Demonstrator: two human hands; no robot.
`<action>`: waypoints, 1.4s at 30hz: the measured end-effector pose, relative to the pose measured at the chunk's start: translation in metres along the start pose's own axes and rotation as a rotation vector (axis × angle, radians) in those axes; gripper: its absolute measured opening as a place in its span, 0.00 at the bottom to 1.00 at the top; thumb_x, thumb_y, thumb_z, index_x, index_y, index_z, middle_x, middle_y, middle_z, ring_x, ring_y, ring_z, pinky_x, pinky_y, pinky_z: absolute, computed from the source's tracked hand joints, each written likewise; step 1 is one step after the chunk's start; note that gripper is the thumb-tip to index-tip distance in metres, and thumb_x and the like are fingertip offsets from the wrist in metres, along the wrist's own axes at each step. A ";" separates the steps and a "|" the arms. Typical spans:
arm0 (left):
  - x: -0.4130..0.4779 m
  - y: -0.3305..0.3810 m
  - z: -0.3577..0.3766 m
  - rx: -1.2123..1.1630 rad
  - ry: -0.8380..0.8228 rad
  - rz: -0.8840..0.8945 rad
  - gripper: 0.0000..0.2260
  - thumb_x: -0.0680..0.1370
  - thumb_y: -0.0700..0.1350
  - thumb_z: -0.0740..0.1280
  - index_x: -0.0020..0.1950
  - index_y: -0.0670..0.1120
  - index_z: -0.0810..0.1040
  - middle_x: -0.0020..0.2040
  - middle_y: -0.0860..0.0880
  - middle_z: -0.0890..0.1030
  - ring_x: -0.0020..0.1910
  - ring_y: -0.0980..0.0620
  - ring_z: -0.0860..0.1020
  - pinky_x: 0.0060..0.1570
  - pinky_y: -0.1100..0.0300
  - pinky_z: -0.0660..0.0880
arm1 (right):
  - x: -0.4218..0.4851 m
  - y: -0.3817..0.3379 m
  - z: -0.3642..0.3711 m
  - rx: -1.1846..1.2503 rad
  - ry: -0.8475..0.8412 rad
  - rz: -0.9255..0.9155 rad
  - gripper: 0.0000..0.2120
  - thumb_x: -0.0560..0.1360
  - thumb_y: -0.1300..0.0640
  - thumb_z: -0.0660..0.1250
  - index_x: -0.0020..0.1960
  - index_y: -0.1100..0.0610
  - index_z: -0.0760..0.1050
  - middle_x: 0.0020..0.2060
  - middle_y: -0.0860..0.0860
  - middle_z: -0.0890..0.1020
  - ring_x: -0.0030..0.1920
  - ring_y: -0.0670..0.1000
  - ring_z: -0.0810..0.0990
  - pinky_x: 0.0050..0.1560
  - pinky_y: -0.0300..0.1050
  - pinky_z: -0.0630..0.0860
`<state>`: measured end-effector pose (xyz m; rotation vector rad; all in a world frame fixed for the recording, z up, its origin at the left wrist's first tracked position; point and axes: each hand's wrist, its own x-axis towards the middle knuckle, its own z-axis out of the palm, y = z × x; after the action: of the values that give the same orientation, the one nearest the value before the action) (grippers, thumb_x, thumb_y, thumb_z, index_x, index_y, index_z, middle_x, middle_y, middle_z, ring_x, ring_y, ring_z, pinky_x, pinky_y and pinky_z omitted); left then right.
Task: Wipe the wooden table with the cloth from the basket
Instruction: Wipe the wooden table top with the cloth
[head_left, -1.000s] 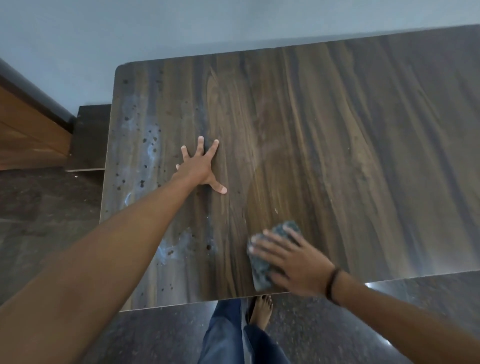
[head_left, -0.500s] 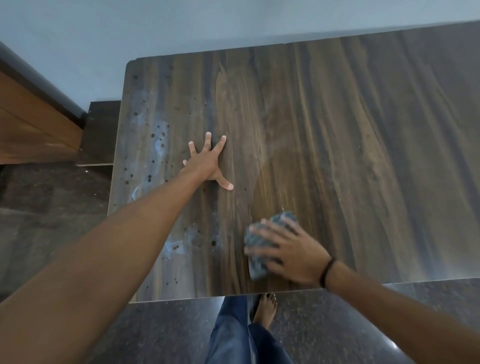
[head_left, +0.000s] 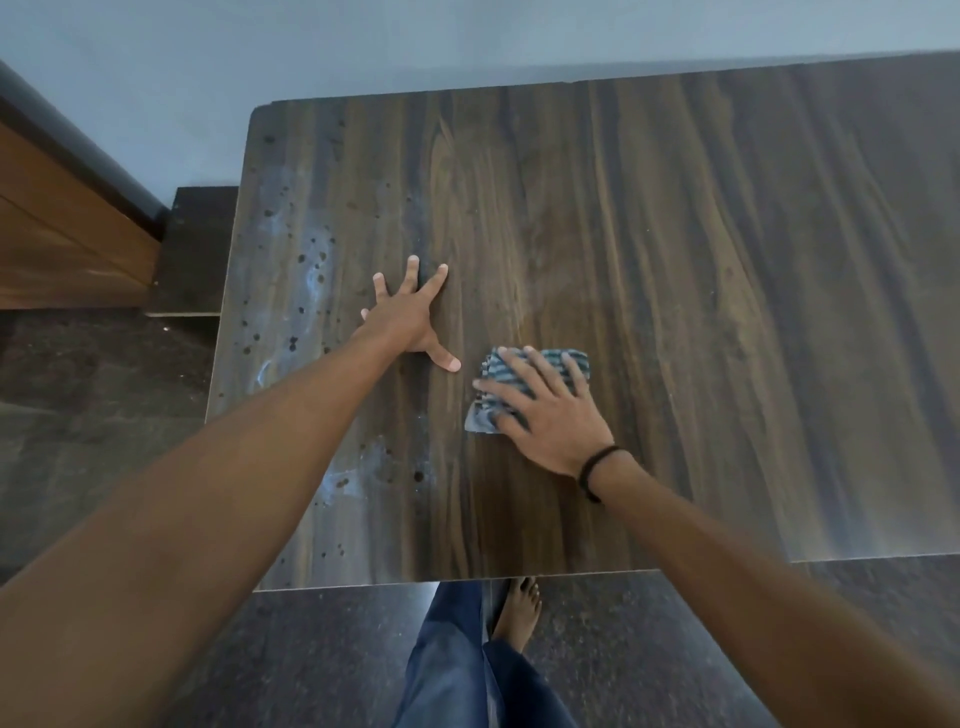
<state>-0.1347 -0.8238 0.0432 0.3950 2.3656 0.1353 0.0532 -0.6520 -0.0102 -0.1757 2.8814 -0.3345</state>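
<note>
Now two hands lie on a wooden table (head_left: 727, 312), one flat on a cloth (head_left: 480, 418).

Nearest, at the bottom middle of the frame, a jeans leg (head_left: 457, 654) and a bare foot (head_left: 517, 608) stand on a dark speckled floor (head_left: 311, 649), just below the table's near edge. Further up, near the middle of the frame, the right hand (head_left: 550, 410), with a dark wristband (head_left: 597, 467), lies palm down on the folded striped cloth, fingers straight and spread over it; the cloth lies on the tabletop. Just left of it and a little beyond, the left hand (head_left: 410, 317) rests flat on the bare wood, fingers splayed wide and thumb pointing toward the cloth, not touching it. Pale smears (head_left: 311, 270) and dark spots mark the table's left side. Farthest, a grey wall (head_left: 363, 41) fills the top of the frame.
</note>
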 end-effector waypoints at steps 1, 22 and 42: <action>0.000 0.000 0.002 0.000 0.006 0.006 0.65 0.61 0.58 0.83 0.80 0.61 0.36 0.80 0.53 0.29 0.77 0.32 0.34 0.71 0.25 0.51 | -0.007 -0.005 0.006 -0.002 0.006 -0.033 0.24 0.82 0.37 0.46 0.77 0.31 0.52 0.82 0.45 0.50 0.82 0.55 0.48 0.77 0.66 0.39; 0.017 -0.003 -0.009 0.175 -0.185 -0.047 0.69 0.63 0.51 0.84 0.74 0.60 0.24 0.74 0.51 0.21 0.74 0.30 0.29 0.73 0.30 0.53 | 0.073 0.035 -0.019 0.056 0.098 0.194 0.24 0.83 0.37 0.47 0.79 0.33 0.52 0.82 0.42 0.50 0.81 0.49 0.45 0.77 0.59 0.37; 0.004 0.009 -0.013 0.149 -0.118 -0.058 0.69 0.63 0.45 0.84 0.78 0.53 0.27 0.76 0.52 0.24 0.77 0.32 0.33 0.72 0.30 0.58 | 0.042 0.064 -0.013 -0.031 0.038 -0.174 0.22 0.86 0.40 0.39 0.79 0.33 0.49 0.81 0.42 0.53 0.81 0.48 0.49 0.78 0.59 0.42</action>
<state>-0.1441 -0.8133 0.0514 0.3935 2.2749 -0.0904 0.0033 -0.5940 -0.0227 -0.4315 2.9164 -0.3267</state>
